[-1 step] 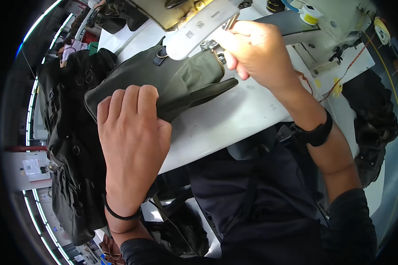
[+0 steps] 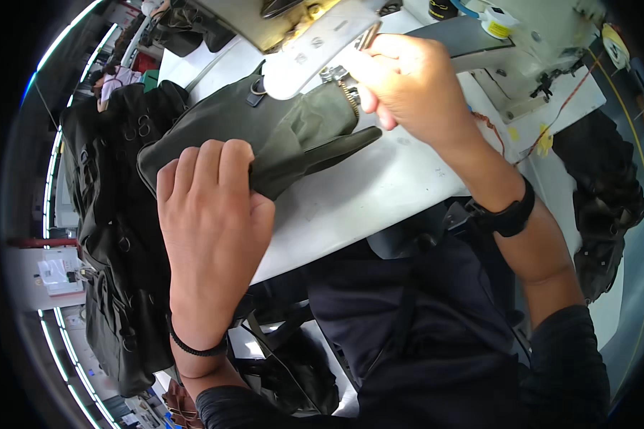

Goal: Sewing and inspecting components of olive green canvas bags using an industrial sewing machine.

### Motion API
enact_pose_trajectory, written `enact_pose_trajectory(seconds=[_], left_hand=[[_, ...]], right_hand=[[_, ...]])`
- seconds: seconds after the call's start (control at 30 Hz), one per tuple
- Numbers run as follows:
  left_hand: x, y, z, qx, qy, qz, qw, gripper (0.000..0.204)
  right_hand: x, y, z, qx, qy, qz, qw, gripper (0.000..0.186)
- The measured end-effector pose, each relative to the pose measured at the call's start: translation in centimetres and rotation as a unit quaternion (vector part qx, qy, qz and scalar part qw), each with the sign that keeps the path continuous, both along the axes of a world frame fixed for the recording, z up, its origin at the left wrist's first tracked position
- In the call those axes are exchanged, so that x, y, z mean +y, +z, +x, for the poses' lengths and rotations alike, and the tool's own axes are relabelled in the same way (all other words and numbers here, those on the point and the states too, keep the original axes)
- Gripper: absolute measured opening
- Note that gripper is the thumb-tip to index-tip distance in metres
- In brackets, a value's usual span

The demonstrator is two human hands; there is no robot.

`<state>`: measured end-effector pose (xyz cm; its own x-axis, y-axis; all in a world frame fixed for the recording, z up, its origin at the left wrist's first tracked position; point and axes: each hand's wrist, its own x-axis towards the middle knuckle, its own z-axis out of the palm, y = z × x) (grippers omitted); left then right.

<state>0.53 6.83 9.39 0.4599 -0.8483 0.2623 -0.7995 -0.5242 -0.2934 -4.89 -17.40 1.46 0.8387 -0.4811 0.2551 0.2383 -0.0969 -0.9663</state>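
My left hand (image 2: 211, 207) is closed over the near edge of an olive green bag (image 2: 229, 121), which lies on the white sewing table (image 2: 365, 193) and has a D-ring tab and a metal zipper at its right end. My right hand (image 2: 415, 86) is closed around a small metal part (image 2: 367, 39) at the sewing machine's head (image 2: 311, 46), just above that zipper end; exactly what it grips is partly hidden by my fingers. The pale plate of the machine head covers part of the bag's far edge.
Dark bags with rings (image 2: 111, 186) are heaped along the left, and more dark material (image 2: 594, 200) lies at the right. A can (image 2: 444, 7), a small white bottle (image 2: 497, 21) and an orange cord (image 2: 554, 118) are by the machine. A person (image 2: 114, 79) is at the far left.
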Motion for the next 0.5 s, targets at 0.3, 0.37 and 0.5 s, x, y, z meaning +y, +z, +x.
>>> enact_pose_trajectory(seconds=[0.3,0.37,0.5], left_hand=[[5.0,2.0,2.5,0.066,-0.054,-0.061,0.994,0.047],[5.6,2.1,4.4,0.089,-0.083,-0.081,0.989,0.036],[4.6,5.5,8.2,0.104,-0.104,-0.086,0.985,0.025]], right_hand=[[1.4,-5.5,-3.1,-0.062,-0.047,-0.161,0.984,0.038],[2.5,-6.3,-2.6,-0.044,0.021,-0.127,0.991,0.055],[2.9,-5.6,-2.2,0.109,0.218,0.006,0.970,0.049]])
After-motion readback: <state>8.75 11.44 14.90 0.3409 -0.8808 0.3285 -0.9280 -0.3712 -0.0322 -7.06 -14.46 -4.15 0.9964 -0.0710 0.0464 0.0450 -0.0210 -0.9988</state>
